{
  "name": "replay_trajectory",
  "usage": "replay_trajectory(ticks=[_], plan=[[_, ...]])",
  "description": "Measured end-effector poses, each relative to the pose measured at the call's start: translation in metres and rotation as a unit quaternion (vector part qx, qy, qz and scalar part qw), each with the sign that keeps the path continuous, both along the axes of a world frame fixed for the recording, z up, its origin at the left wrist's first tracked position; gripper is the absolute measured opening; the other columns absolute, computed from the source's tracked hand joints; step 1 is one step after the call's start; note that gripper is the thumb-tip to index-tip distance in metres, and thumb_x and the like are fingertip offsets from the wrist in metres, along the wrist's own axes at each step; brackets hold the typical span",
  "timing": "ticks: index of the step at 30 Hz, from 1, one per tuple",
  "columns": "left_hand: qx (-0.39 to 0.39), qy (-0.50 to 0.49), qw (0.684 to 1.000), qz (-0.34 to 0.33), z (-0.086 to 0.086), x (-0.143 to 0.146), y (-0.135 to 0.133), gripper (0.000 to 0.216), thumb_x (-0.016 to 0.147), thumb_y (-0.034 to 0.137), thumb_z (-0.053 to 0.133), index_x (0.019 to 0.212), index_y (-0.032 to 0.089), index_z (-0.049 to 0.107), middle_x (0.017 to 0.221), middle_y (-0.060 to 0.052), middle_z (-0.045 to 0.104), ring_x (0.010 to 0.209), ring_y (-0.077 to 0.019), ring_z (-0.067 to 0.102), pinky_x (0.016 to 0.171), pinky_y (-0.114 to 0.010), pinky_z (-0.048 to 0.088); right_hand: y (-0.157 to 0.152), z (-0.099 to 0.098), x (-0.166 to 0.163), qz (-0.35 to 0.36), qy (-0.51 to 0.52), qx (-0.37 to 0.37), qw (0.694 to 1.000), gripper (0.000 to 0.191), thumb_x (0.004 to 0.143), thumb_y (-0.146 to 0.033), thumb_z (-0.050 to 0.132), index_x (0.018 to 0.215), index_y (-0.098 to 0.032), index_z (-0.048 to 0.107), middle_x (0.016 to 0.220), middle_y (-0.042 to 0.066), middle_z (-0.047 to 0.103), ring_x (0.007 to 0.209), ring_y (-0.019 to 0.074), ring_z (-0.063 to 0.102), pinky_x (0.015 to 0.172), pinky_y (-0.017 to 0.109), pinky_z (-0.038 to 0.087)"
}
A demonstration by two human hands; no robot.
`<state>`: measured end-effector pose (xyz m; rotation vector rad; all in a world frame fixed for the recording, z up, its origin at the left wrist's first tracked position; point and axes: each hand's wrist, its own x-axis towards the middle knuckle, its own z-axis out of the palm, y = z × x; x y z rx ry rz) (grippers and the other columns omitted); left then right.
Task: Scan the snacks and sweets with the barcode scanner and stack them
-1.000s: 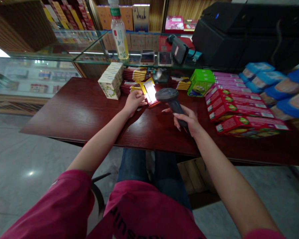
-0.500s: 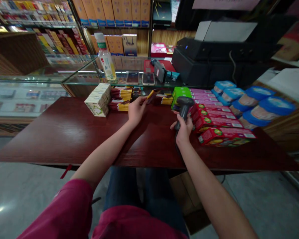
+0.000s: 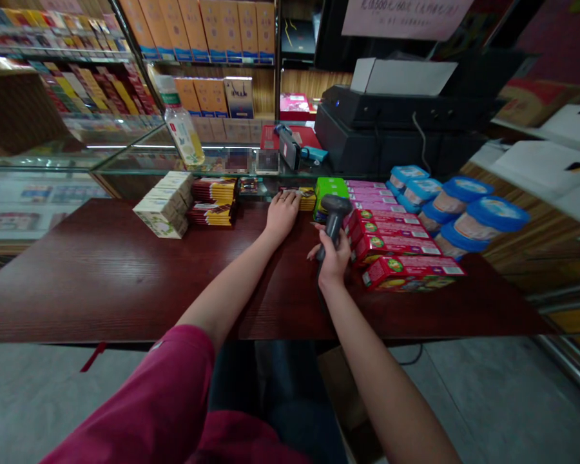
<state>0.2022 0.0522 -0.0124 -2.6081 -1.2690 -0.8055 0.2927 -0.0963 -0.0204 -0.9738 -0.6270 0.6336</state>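
Observation:
My right hand point(image 3: 334, 256) is wrapped round the handle of a dark grey barcode scanner point(image 3: 336, 209), held upright over the table with its head pointing away from me. My left hand point(image 3: 283, 214) lies palm down, fingers stretched forward, at the left end of a small stack of yellow-and-brown packets point(image 3: 307, 198); its fingertips and whatever is under the palm are hidden. Further left, two larger stacks of similar packets point(image 3: 213, 214) stand beside cream-coloured boxes point(image 3: 162, 212). A bright green pack point(image 3: 329, 187) sits just behind the scanner.
Red boxes point(image 3: 399, 245), pink boxes point(image 3: 374, 195) and blue-lidded tubs point(image 3: 495, 216) line the right side of the dark wooden table point(image 3: 101, 277). Behind, a glass counter point(image 3: 145, 158) carries a drink bottle point(image 3: 182, 132) and phones. Black machines point(image 3: 386, 138) stand at the back right.
My left hand has moved from holding up a packet to lying at the small stack; that packet no longer shows in it. My right hand still holds the scanner. The camera view has shifted.

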Motion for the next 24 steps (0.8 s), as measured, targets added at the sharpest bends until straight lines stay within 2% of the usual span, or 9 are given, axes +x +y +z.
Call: replay_trajectory(ticks=[4,6,9,13,16,20,24], plan=[[0.033,-0.012,0.999,0.0,-0.003,-0.018,-0.015,0.065,0.102,0.01,0.038,0.167,0.015,0.039,0.175,-0.012,0.037,0.163,-0.0242,0.035,0.136,-0.049,0.024,-0.004,0.003,0.0,0.022,-0.012,-0.001,1.0,0.042,0.077,-0.042,0.08,0.109,-0.021,0.064,0.111,0.008,0.082,0.036,0.0061,0.052,0.035,0.024,0.045],[0.048,-0.009,0.999,-0.007,0.0,-0.041,-0.024,0.07,0.1,0.009,0.037,0.169,0.017,0.033,0.177,-0.009,0.033,0.165,-0.0211,0.03,0.137,-0.047,0.021,-0.007,0.005,-0.001,0.036,-0.013,0.005,0.999,0.039,0.076,-0.041,0.082,0.105,-0.021,0.065,0.111,0.007,0.082,0.036,0.0059,0.052,0.035,0.024,0.044],[0.062,-0.006,0.998,0.003,0.006,-0.092,-0.036,0.07,0.1,0.009,0.037,0.169,0.019,0.035,0.175,-0.006,0.037,0.165,-0.0194,0.03,0.138,-0.045,0.021,-0.012,0.009,-0.001,0.086,-0.013,0.004,0.996,0.036,0.075,-0.04,0.083,0.1,-0.021,0.067,0.112,0.007,0.083,0.036,0.006,0.052,0.034,0.024,0.044],[0.058,-0.025,0.996,0.069,0.007,-0.17,-0.043,0.066,0.097,0.01,0.043,0.163,0.017,0.046,0.17,-0.01,0.046,0.162,-0.0234,0.038,0.136,-0.046,0.027,-0.018,0.012,-0.004,0.192,-0.043,-0.015,0.98,0.034,0.078,-0.04,0.083,0.102,-0.021,0.07,0.118,0.009,0.082,0.038,0.008,0.056,0.035,0.025,0.045],[0.04,-0.033,0.992,0.116,0.003,-0.208,-0.042,0.059,0.097,0.01,0.046,0.156,0.013,0.055,0.163,-0.014,0.054,0.158,-0.0271,0.045,0.133,-0.049,0.034,-0.023,0.014,-0.008,0.257,-0.052,-0.028,0.965,0.032,0.079,-0.039,0.083,0.103,-0.022,0.071,0.121,0.009,0.082,0.039,0.0091,0.057,0.034,0.026,0.045],[-0.002,-0.021,0.992,0.125,-0.001,-0.221,-0.041,0.05,0.099,0.01,0.048,0.146,0.009,0.064,0.154,-0.018,0.063,0.147,-0.0305,0.059,0.126,-0.05,0.044,-0.025,0.013,-0.009,0.3,-0.069,-0.043,0.951,0.027,0.08,-0.039,0.081,0.1,-0.022,0.073,0.125,0.01,0.081,0.039,0.0089,0.056,0.034,0.026,0.042],[-0.018,-0.066,0.995,0.066,-0.001,-0.211,-0.047,0.037,0.103,0.017,0.054,0.134,0.02,0.074,0.143,-0.013,0.072,0.138,-0.0304,0.067,0.116,-0.046,0.054,-0.028,0.012,-0.006,0.316,-0.081,-0.043,0.944,0.027,0.081,-0.038,0.079,0.103,-0.023,0.074,0.129,0.009,0.08,0.041,0.0084,0.055,0.036,0.027,0.042]])
